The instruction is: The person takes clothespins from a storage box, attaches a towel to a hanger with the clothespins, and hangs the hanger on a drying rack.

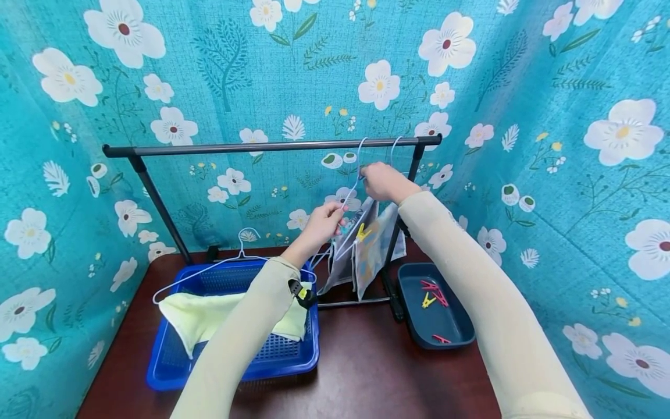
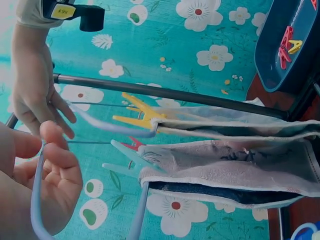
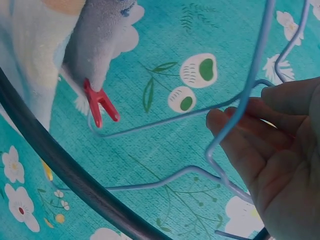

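Observation:
In the head view, a light blue wire hanger (image 1: pixel 360 152) hooks over the dark rail. My left hand (image 1: pixel 321 226) pinches its sloping wire between thumb and fingers, close in the left wrist view. Up by the hanger's neck is my right hand (image 1: pixel 386 181), fingers loosely bent beside the wires in the right wrist view. A grey cloth (image 2: pixel 225 162) hangs there, held by a turquoise peg (image 2: pixel 131 161) and a red peg (image 3: pixel 98 104). Beside it, a patterned cloth (image 1: pixel 373 241) with a yellow peg (image 1: pixel 363 233) hangs from a second hanger (image 1: pixel 394 150).
A blue basket (image 1: pixel 311 355) stands at left, with a pale yellow cloth (image 1: pixel 201 317) and another wire hanger (image 1: pixel 242 247) across it. A dark tray (image 1: pixel 410 326) at right holds red and yellow pegs (image 1: pixel 428 299). The rail (image 1: pixel 251 148) spans the back before a floral curtain.

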Demonstrator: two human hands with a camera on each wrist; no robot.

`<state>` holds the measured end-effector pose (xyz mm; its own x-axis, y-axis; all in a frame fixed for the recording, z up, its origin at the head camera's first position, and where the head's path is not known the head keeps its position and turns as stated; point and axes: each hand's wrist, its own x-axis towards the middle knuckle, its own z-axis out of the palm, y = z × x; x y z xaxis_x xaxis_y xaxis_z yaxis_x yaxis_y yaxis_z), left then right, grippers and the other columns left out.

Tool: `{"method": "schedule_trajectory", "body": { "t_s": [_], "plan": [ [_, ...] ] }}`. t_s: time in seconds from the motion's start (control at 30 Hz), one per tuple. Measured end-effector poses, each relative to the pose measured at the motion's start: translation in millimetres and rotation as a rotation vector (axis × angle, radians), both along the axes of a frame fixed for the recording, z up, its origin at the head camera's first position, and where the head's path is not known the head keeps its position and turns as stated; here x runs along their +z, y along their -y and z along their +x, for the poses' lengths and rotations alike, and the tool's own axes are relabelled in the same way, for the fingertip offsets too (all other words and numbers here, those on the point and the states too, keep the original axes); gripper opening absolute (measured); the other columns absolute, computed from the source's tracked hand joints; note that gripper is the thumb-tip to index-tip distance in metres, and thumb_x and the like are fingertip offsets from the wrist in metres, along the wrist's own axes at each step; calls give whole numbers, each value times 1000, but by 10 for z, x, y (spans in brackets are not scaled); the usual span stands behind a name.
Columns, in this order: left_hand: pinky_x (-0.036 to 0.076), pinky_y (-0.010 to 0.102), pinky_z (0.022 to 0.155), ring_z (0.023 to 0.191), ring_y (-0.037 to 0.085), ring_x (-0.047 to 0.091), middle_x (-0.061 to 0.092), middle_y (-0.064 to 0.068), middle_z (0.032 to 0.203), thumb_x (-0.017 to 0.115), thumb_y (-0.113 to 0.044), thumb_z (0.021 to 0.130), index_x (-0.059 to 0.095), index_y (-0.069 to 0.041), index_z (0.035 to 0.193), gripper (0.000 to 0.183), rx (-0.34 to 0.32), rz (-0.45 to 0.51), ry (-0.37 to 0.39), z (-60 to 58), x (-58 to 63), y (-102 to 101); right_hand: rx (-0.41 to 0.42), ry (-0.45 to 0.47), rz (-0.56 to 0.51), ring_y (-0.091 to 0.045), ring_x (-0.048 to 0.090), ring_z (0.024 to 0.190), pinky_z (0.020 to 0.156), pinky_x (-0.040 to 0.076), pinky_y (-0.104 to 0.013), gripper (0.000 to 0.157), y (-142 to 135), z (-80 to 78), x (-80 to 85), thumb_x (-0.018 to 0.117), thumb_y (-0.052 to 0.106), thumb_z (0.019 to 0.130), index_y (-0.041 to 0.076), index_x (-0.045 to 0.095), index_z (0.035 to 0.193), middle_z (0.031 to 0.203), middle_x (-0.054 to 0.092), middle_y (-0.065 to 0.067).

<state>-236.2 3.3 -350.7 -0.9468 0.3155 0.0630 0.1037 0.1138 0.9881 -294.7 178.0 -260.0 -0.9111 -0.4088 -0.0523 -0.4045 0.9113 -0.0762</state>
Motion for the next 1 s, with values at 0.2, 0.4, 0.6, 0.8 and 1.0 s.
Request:
{"method": "schedule_trajectory", "body": {
  "t_s": [0.2,0.4,0.6,0.8,1.0],
  "plan": [
    [48,44,78,83,24,62,61,18,102,41,-22,103,56,-3,120,29,-39,-108,6,-7,18,129,14,-10,-36,-36,47,121,99,38,-46,37,-17,81,47,43,10,98,-6,49,132,132,50,-23],
    [44,48,88,105,33,57,59,14,109,36,-31,104,52,-5,127,39,-50,-173,-16,-11,46,452,68,-92,-98,-32,51,116,96,41,-46,31,-62,229,105,46,13,98,-1,59,123,124,56,-18],
    [44,42,88,109,29,55,58,16,116,34,-36,104,52,-7,128,42,-34,-229,-47,19,63,823,109,-225,-179,-27,57,100,89,45,-43,24,-179,397,112,50,15,97,4,66,112,107,62,-11],
    [44,42,87,109,28,54,58,12,115,36,-38,103,52,-8,128,43,-16,-279,-59,76,51,1092,100,-326,-249,-24,58,89,81,47,-42,22,-318,533,60,53,19,97,4,69,103,97,63,-9],
    [42,46,91,111,30,52,56,14,117,38,-36,103,51,-7,129,41,3,-329,-52,149,-42,1339,34,-335,-291,-22,57,78,71,48,-40,23,-520,633,-83,54,24,97,6,70,97,88,63,-8]
  ]
}}
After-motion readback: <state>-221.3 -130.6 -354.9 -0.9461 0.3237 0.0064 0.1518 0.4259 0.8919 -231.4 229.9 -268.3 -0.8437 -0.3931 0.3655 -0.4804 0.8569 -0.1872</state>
